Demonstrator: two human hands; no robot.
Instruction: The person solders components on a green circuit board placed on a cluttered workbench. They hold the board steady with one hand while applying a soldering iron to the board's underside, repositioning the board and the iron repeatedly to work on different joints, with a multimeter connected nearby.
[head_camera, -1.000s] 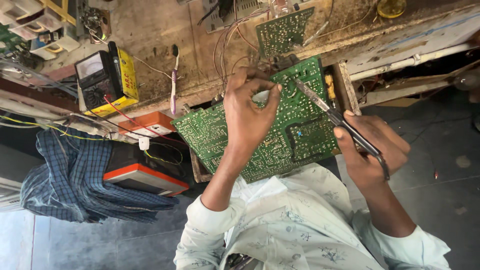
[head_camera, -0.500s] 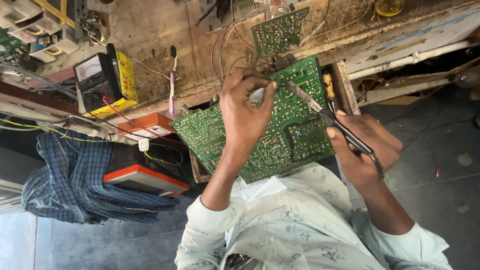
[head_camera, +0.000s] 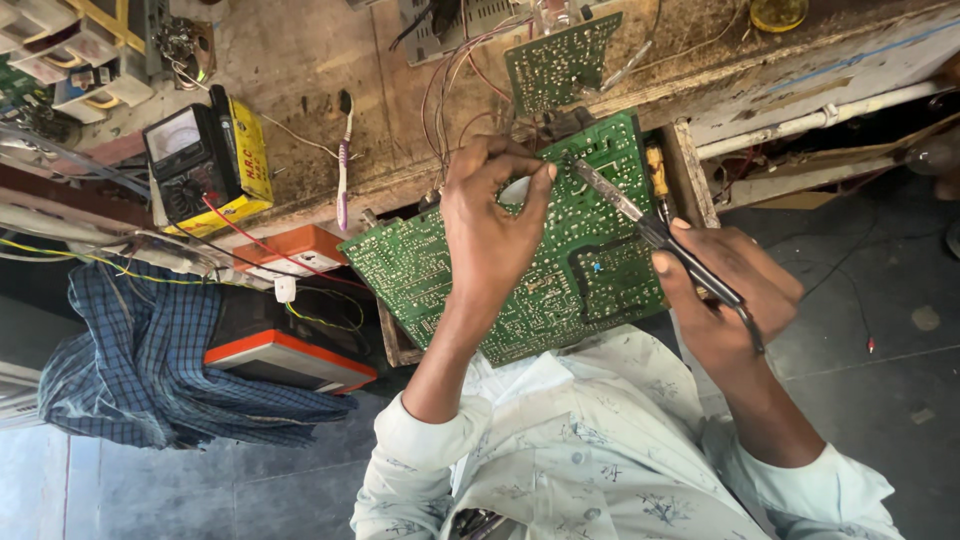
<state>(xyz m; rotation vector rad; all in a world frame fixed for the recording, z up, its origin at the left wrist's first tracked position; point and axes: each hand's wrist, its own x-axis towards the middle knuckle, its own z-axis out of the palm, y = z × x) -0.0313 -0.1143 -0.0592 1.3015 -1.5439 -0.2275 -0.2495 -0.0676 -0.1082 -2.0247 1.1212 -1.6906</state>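
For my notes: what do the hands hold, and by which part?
Right hand grips the slim dark soldering iron by its handle. Left hand pinches something pale at the large green circuit board; unclear what.

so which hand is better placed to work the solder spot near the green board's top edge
Right, probably. The right hand grips the slim dark soldering iron, its tip at the flat green circuit board; the left hand only pinches beside it.

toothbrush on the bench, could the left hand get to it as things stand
Probably yes. The toothbrush lies in the open on the bench, just beyond the left hand, with nothing lying over it.
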